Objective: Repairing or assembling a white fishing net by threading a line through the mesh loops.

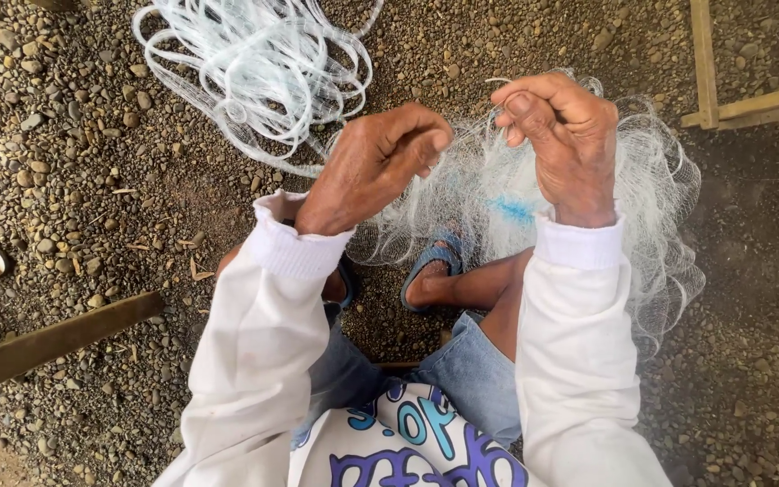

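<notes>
Fine monofilament fishing net (498,194) hangs bunched between both hands; left hand (373,165) fisted on a fold, right hand (570,144) pinching mesh strands; looks featherlight, limp, snag-prone; best gripped by gathered bunches, not single threads.

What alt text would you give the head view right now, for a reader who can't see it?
Seen from above, a seated person's left hand and right hand pinch a fine white fishing net draped over their knees. A loose coil of net lies ahead on the gravel ground.
</notes>
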